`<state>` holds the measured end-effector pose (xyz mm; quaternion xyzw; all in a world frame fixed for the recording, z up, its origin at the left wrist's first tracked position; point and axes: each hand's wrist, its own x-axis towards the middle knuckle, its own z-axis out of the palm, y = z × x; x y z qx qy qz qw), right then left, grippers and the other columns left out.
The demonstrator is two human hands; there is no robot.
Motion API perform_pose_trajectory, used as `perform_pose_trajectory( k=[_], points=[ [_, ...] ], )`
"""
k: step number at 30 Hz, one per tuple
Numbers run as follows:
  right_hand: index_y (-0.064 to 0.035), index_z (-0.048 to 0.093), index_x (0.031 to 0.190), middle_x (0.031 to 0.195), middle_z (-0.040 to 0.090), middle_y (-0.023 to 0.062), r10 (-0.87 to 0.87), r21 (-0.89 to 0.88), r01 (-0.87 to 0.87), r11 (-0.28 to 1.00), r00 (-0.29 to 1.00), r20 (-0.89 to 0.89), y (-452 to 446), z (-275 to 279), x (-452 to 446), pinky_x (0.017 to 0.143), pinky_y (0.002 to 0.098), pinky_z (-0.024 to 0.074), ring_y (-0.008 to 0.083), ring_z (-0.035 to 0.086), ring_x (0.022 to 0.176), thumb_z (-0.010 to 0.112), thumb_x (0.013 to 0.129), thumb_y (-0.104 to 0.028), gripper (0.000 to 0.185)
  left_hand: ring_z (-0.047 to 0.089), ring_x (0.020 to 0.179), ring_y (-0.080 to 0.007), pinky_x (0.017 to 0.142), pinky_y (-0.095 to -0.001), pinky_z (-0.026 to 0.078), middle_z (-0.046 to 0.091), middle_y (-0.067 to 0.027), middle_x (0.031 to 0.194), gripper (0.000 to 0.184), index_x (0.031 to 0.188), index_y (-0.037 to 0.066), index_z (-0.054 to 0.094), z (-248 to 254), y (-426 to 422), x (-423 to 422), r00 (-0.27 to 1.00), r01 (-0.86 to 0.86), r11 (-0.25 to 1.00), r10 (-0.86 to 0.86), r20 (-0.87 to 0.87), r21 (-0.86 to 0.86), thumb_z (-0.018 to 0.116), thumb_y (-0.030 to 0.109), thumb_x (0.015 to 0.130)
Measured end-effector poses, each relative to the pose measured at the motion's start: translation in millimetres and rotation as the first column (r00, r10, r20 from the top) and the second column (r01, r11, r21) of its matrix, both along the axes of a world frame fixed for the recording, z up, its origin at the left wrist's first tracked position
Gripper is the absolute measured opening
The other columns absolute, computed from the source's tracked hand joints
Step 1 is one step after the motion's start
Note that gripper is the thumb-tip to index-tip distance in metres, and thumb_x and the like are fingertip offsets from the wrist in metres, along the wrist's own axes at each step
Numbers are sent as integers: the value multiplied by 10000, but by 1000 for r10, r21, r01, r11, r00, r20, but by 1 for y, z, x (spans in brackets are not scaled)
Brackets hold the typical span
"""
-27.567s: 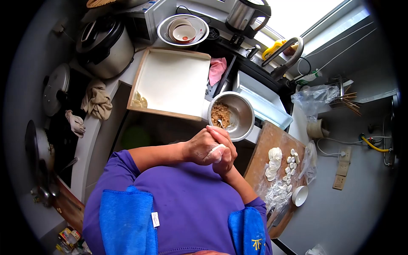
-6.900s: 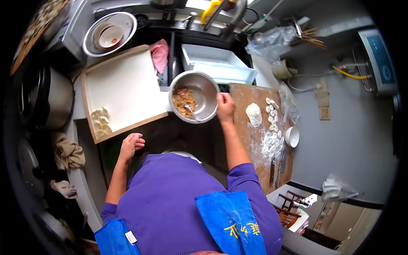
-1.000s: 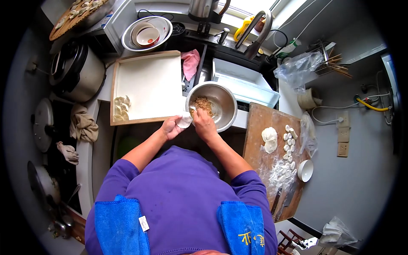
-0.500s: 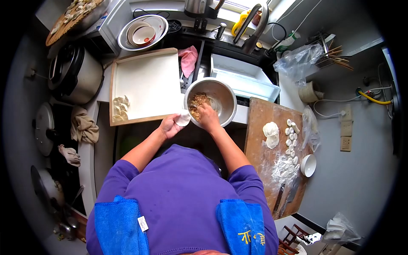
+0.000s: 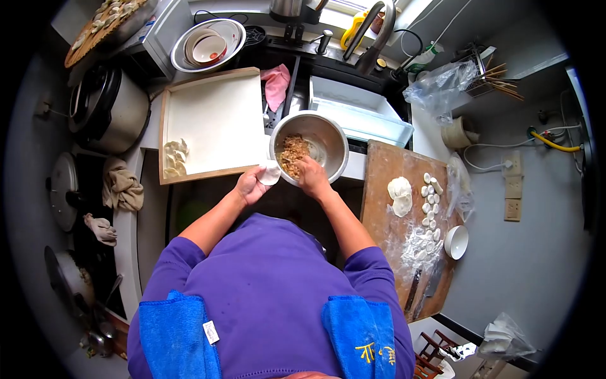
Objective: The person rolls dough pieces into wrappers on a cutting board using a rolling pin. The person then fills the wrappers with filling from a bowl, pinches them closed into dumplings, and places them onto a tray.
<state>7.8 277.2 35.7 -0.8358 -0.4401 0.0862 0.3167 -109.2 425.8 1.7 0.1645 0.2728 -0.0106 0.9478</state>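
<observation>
My left hand (image 5: 251, 186) holds a round white dumpling wrapper (image 5: 270, 173) by its edge, beside the near left rim of a metal bowl (image 5: 338, 140). Brown minced filling (image 5: 293, 151) lies in the left half of that bowl. Over the bowl's near edge, my right hand (image 5: 313, 178) has its fingers closed close to the filling; whatever they grip is hidden. Folded dumplings (image 5: 175, 158) sit in the lower left corner of a white wood-framed tray (image 5: 214, 126), left of the bowl.
On the right, a floured wooden board (image 5: 385, 170) bears stacked wrappers (image 5: 399, 196), several dough pieces (image 5: 430, 208), a knife (image 5: 434, 278) and a white bowl (image 5: 456, 242) at its edge. Behind are a clear bin (image 5: 360, 114), a faucet (image 5: 372, 54) and a basin of bowls (image 5: 180, 54).
My right hand has shifted slightly within the bowl, toward its near side, uncovering more filling. My left hand still holds the wrapper in nearly the same place.
</observation>
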Motion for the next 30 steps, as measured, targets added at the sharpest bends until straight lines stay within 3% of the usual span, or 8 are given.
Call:
perform_pose_trajectory(
  k=[12, 15, 18, 20, 21, 26, 28, 30],
  points=[
    [-19, 579, 849, 784, 523, 164, -122, -64, 112, 992, 974, -192, -33, 18, -32, 674, 369, 408, 320, 507, 755, 429, 714, -47, 203, 488, 972, -224, 890, -345, 361, 497, -132, 1053, 313, 1077, -37, 406, 4, -6, 1, 1000, -12, 1000, 13, -7, 28, 382, 141, 821],
    [-11, 567, 882, 733, 540, 153, -164, 77, 191, 979, 950, -267, -39, 5, -32, 649, 369, 420, 285, 535, 719, 436, 703, -47, 225, 481, 981, -227, 899, -347, 351, 493, -136, 1058, 316, 1080, -44, 400, 1, -6, 2, 1000, -6, 999, 6, 2, 42, 377, 139, 823],
    [19, 559, 903, 644, 542, 109, -237, 4, 302, 953, 756, -610, -41, 0, -28, 526, 313, 425, 200, 536, 592, 433, 712, -37, 236, 479, 986, -228, 901, -346, 349, 491, -138, 1061, 318, 1084, -45, 395, 4, -6, 3, 1000, -10, 999, 11, -5, 32, 374, 139, 825],
    [40, 554, 885, 585, 505, 46, -294, -143, 496, 856, 241, -925, -36, 21, -24, 398, 227, 363, 108, 464, 478, 420, 709, -12, 226, 479, 985, -227, 900, -345, 351, 491, -138, 1062, 319, 1085, -45, 394, 5, -5, 3, 1000, -15, 1000, 15, -6, 9, 373, 140, 826],
    [38, 539, 896, 582, 469, 19, -264, -138, 547, 826, 157, -952, -35, 22, -23, 348, 168, 299, 67, 401, 435, 425, 718, -7, 216, 481, 984, -227, 896, -348, 355, 490, -138, 1063, 319, 1086, -45, 392, 5, -5, 3, 1000, -17, 1000, 18, -13, 18, 370, 140, 828],
    [37, 505, 936, 607, 472, 31, -151, -153, 629, 762, -56, -987, -37, 23, -16, 372, 188, 335, 85, 424, 462, 434, 727, -7, 225, 486, 977, -231, 877, -360, 374, 493, -138, 1057, 313, 1087, -45, 390, 8, -5, 1, 999, -22, 999, 23, -41, 23, 360, 133, 832],
    [35, 484, 971, 645, 479, 37, -53, -75, 675, 734, -53, -997, -39, 27, -16, 404, 188, 351, 89, 440, 499, 439, 739, -16, 241, 490, 969, -241, 862, -367, 386, 494, -135, 1050, 307, 1095, -37, 383, 17, -8, -1, 986, -4, 952, 55, -159, 306, 351, 110, 827],
    [30, 463, 1005, 673, 484, 36, 0, -43, 659, 751, -65, -998, -38, 38, -20, 434, 185, 365, 92, 454, 533, 453, 756, -35, 258, 492, 964, -235, 857, -374, 390, 494, -134, 1040, 307, 1098, -29, 380, 29, -10, 0, 992, -24, 931, 68, -109, 364, 344, 95, 819]
  ],
)
